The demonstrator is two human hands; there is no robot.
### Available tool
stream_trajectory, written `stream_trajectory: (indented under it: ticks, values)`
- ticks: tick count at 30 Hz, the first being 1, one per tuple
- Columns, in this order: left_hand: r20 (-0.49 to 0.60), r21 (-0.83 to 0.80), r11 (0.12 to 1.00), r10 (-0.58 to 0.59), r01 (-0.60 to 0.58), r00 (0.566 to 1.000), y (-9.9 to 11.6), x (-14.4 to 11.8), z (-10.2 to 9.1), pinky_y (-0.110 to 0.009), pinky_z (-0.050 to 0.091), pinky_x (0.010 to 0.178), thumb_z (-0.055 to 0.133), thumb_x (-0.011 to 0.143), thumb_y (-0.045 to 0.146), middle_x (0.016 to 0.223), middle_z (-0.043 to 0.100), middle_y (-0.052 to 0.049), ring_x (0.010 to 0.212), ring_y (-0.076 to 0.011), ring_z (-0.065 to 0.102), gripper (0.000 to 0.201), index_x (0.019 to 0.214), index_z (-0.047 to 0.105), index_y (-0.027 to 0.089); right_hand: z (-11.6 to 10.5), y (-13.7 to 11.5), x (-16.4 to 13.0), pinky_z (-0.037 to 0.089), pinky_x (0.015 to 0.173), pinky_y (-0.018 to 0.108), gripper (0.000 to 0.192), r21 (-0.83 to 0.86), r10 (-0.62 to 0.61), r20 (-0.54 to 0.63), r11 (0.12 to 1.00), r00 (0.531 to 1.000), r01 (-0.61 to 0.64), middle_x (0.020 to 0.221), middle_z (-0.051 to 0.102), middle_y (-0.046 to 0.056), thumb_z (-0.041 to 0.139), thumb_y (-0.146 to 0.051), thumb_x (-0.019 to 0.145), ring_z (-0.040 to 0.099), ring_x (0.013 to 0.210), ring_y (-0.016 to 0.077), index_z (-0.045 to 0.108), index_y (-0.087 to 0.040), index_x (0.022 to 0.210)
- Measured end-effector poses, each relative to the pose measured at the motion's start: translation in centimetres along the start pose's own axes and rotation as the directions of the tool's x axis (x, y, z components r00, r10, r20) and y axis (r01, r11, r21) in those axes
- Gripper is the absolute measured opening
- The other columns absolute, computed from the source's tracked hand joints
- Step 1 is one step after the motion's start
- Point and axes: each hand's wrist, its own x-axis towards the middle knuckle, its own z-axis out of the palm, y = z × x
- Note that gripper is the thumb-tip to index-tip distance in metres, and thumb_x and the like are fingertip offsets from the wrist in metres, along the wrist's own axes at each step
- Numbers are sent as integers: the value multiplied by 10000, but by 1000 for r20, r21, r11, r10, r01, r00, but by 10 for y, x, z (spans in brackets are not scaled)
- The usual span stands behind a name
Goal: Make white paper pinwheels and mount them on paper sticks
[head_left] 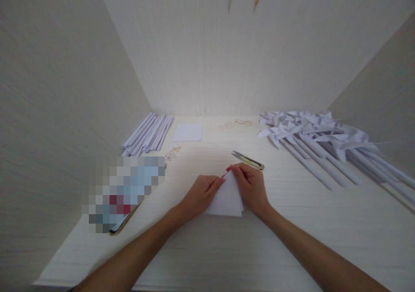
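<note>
Pressing down on a folded white paper (227, 199), you are working at the middle of the desk (292, 240). The paper is lying flat as a triangle, its tip pointing away from you. Your left hand (202, 192) is resting on its left edge, fingers curled and close together, fingertips touching the paper near the tip. Your right hand (251, 186) is covering the right edge, thumb and forefinger pinching narrowly at the tip. Snips (248, 159) are lying just beyond your right hand. A stack of rolled sticks (149, 134) is sitting at the far left, with a white sheet (188, 133) beside it. Finished pinwheels (317, 140) are piling up at the far right.
</note>
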Motion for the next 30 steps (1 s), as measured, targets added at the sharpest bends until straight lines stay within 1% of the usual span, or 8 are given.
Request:
stream_trajectory:
  ticks: [6, 9, 12, 14, 17, 24, 27, 30]
  values:
    - [-45, 58, 998, 12, -10, 999, -1, 0, -1, -222, 200, 445, 327, 792, 422, 464, 280, 50, 458, -70, 267, 408, 470, 285, 174, 2, -1, 2, 226, 376, 209, 305, 227, 136, 95, 962, 986, -154, 457, 451, -33, 480, -401, 734, 338, 405, 75, 606, -147, 622]
    - [-82, 83, 996, 18, -11, 996, -2, -1, 0, -224, 188, 440, 345, 787, 419, 450, 276, 50, 447, -68, 265, 415, 458, 281, 174, 5, -1, 2, 214, 373, 207, 275, 351, 209, 159, 902, 965, -253, 459, 421, -48, 554, -423, 674, 315, 403, 68, 551, -160, 597]
    - [-124, 80, 997, 12, -2, 992, -2, -1, 1, -228, 187, 440, 354, 786, 414, 453, 282, 46, 448, -70, 269, 411, 460, 287, 173, 7, 1, 1, 201, 374, 208, 315, 383, 258, 241, 861, 936, -336, 438, 366, -65, 600, -428, 636, 285, 392, 59, 457, -173, 518]
    - [-129, 20, 1000, -11, 13, 992, -3, 0, 0, -228, 190, 436, 345, 785, 426, 468, 295, 41, 458, -74, 274, 403, 473, 303, 174, 7, 3, 0, 191, 373, 210, 346, 368, 267, 230, 866, 936, -338, 428, 345, -69, 602, -432, 636, 273, 389, 57, 420, -177, 488]
    - [-65, -135, 989, -68, 58, 996, -5, 2, -3, -226, 183, 417, 329, 770, 495, 477, 311, 37, 459, -77, 272, 422, 495, 331, 175, 6, 7, 2, 191, 368, 212, 344, 388, 282, 151, 865, 948, -319, 420, 352, -69, 603, -437, 639, 272, 384, 60, 426, -180, 492]
    - [104, -335, 921, -175, 200, 979, -10, 3, -12, -216, 119, 373, 399, 633, 668, 388, 279, 56, 369, -48, 219, 535, 442, 339, 173, 5, 10, 7, 235, 371, 213, 303, 561, 328, 161, 745, 931, -360, 436, 431, -56, 642, -433, 606, 325, 377, 67, 501, -171, 549]
    - [95, -343, 924, -145, 169, 985, -10, 2, -10, -213, 108, 372, 452, 616, 648, 392, 268, 59, 371, -39, 212, 533, 421, 325, 169, 5, 10, 7, 226, 367, 208, 320, 583, 320, 178, 728, 931, -362, 425, 423, -59, 653, -431, 598, 320, 374, 60, 489, -167, 520]
    - [24, -333, 937, -103, 105, 994, -8, 1, -5, -213, 100, 370, 445, 647, 620, 398, 240, 61, 373, -33, 195, 533, 407, 287, 171, 5, 10, 6, 229, 360, 205, 318, 582, 337, 183, 720, 924, -378, 420, 433, -58, 664, -428, 584, 325, 370, 59, 496, -165, 522]
